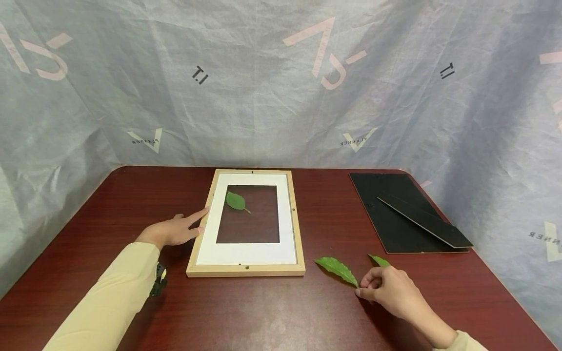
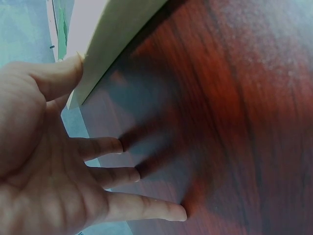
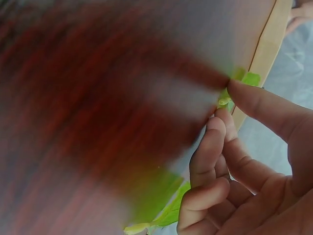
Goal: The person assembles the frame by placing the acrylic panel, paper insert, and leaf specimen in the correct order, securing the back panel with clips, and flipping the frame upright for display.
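Note:
A light wooden picture frame (image 1: 298, 243) lies flat, with a white mat (image 1: 246, 254) inside it. One green leaf (image 1: 235, 201) rests at the upper left of the mat's opening. My left hand (image 1: 175, 231) touches the frame's left side with its fingers spread; in the left wrist view the thumb (image 2: 66, 76) lies against the frame edge. Right of the frame, my right hand (image 1: 395, 295) pinches the stem end of a long green leaf (image 1: 335, 268) between thumb and index finger, low over the table. Another leaf (image 1: 379, 261) lies just behind that hand, partly hidden by it.
A black backing board (image 1: 373, 209) lies at the table's right side, its stand flap (image 1: 426, 222) raised at an angle. The dark red table (image 1: 263, 312) meets a grey printed cloth (image 1: 246, 97) at the back and sides.

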`<action>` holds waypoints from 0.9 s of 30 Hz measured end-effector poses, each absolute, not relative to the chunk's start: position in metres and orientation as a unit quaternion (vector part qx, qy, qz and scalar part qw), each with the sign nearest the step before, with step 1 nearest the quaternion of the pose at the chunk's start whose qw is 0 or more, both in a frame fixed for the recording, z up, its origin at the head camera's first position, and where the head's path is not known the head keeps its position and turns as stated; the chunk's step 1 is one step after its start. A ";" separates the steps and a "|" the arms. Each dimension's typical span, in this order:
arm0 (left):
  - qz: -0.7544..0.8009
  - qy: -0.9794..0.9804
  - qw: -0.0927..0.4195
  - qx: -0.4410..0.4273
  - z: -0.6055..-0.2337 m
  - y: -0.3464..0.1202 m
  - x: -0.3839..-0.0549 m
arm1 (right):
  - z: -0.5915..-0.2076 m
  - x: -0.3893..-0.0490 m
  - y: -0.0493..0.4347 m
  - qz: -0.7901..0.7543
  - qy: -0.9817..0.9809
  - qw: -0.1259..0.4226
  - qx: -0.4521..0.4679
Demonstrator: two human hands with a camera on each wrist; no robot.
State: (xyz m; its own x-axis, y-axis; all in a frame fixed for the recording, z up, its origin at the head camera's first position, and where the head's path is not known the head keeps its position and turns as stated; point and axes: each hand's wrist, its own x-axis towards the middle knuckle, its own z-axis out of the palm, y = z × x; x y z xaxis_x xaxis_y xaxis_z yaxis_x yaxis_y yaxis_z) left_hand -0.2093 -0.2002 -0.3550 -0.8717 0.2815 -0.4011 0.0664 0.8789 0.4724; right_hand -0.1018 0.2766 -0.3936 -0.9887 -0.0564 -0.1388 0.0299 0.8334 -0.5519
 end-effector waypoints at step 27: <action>0.222 0.943 0.233 0.087 -0.356 -0.200 -0.209 | -0.384 -0.107 0.268 -0.250 0.966 0.015 -0.069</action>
State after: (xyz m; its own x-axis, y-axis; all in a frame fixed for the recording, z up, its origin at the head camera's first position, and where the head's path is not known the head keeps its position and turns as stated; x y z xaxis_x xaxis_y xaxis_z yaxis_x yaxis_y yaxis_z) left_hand -0.2094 -0.2004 -0.3557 -0.8762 0.2681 -0.4005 0.0615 0.8865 0.4587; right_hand -0.1066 0.2684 -0.3836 -0.9901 -0.1403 0.0048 -0.1251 0.8659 -0.4844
